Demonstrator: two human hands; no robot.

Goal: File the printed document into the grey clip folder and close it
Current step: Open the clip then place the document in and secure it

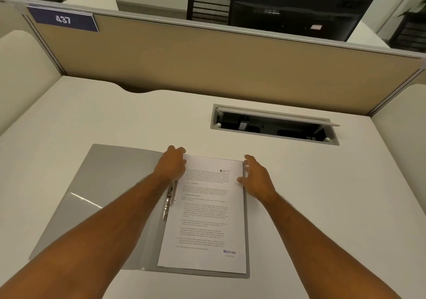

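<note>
The grey clip folder point(99, 192) lies open on the white desk, its front cover spread flat to the left. The printed document point(207, 218), stamped RECEIVED at its lower right, rests on the folder's right half. A metal clip point(169, 200) runs along the spine at the paper's left edge. My left hand point(173, 164) rests on the document's top left corner with fingers curled over the paper's edge. My right hand point(257, 176) touches the document's top right edge, fingers spread, holding nothing.
An open cable hatch point(274, 124) is sunk into the desk behind and right of the folder. A tan partition point(207, 66) with a blue 437 label point(63, 19) closes off the back. A monitor point(297, 10) stands beyond it.
</note>
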